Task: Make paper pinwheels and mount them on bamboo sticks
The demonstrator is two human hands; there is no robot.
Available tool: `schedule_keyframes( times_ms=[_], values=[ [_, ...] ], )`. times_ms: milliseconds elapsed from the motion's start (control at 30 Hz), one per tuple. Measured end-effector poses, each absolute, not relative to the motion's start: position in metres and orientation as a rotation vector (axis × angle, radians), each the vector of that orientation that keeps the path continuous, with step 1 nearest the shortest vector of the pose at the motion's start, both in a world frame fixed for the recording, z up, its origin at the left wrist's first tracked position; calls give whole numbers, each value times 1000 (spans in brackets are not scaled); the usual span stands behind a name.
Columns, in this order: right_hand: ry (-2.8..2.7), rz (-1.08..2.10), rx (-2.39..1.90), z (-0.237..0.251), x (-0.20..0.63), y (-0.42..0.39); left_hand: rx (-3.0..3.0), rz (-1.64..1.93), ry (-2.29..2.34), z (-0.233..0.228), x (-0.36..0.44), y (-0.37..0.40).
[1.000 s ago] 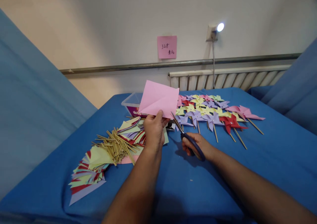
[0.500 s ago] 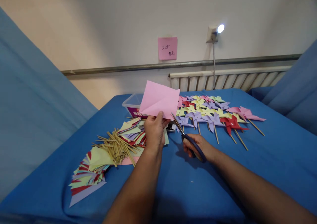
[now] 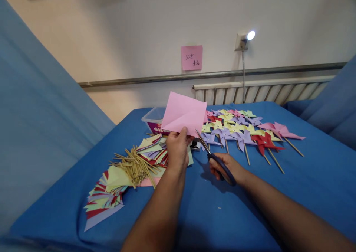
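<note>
A creased pink paper square [image 3: 185, 113] is raised above the table, pinched at its lower edge by my left hand [image 3: 178, 146], thumb in front. My right hand [image 3: 226, 166] is closed round the dark blue handles of a pair of scissors [image 3: 205, 143]. The blades point up and left, and their tips are at the lower right corner of the paper. Whether they cut into it I cannot tell. Behind and to the right of the scissors lie several finished paper pinwheels [image 3: 243, 138] on sticks.
Left of my hands lie a pile of short wooden sticks [image 3: 135, 166], a fan of coloured paper sheets [image 3: 104, 200] and another paper stack [image 3: 151, 150]. A clear plastic box [image 3: 150, 119] stands behind them on the blue tablecloth [image 3: 205, 215]. A radiator [image 3: 261, 90] and pipe run along the wall.
The whole view has shifted slightly, so everything sits a little further right and lower. My hands, the paper and the scissors keep nearly the same positions relative to each other.
</note>
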State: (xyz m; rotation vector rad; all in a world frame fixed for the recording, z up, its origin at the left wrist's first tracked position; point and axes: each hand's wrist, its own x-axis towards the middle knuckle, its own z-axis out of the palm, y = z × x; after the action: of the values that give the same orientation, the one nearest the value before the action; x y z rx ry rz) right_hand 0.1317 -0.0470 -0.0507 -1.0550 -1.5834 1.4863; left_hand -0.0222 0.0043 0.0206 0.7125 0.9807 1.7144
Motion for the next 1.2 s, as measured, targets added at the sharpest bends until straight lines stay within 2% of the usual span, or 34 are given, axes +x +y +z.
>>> schedule_keyframes(
  times_ms=[1200],
  values=[
    [-1541, 1504, -1077, -45, 131, -49, 713, 1710, 972, 18, -23, 7]
  ],
)
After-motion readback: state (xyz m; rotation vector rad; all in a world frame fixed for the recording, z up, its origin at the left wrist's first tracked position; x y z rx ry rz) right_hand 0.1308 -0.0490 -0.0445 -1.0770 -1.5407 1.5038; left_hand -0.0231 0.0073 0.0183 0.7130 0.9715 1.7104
